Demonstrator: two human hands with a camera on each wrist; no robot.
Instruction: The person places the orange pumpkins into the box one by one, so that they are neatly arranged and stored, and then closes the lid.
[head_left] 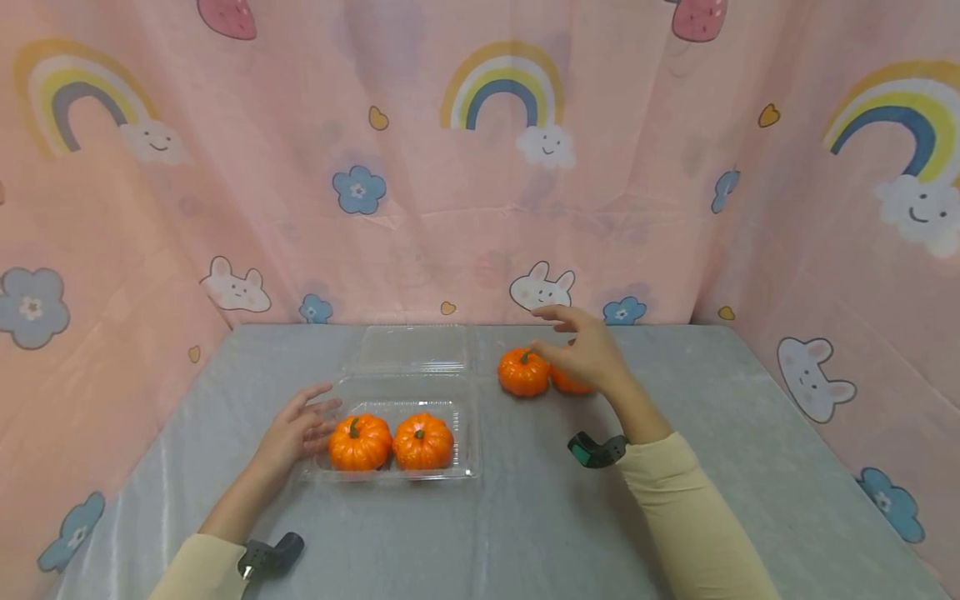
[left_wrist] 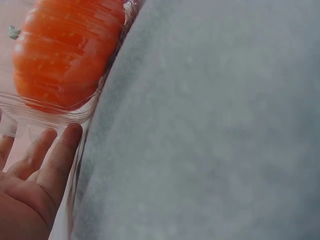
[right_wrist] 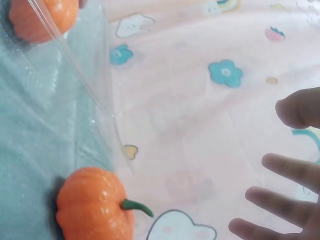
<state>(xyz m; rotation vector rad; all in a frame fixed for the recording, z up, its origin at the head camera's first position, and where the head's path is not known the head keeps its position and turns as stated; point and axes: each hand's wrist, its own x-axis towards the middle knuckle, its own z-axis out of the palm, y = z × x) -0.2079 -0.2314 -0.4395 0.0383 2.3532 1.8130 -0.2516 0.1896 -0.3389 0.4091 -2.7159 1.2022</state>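
Two small orange pumpkins, one on the left [head_left: 360, 442] and one on the right [head_left: 423, 442], sit side by side in a clear plastic box [head_left: 467, 433] whose lid [head_left: 416, 348] lies folded back behind it. At the box's left side is my left hand [head_left: 288, 433], fingers extended; in the left wrist view its fingertips [left_wrist: 70, 132] are at the box wall. My right hand [head_left: 588, 350] is over two more pumpkins, a left one [head_left: 522, 372] and a partly hidden right one [head_left: 572, 382]. Its fingers are spread and hold nothing; the right wrist view shows a pumpkin [right_wrist: 95, 205] away from them.
A grey cloth [head_left: 540, 517] covers the table. Pink printed curtains [head_left: 450, 233] stand behind it and on both sides. Each wrist carries a dark strap with a small device, the right one [head_left: 596, 450] hanging over the table.
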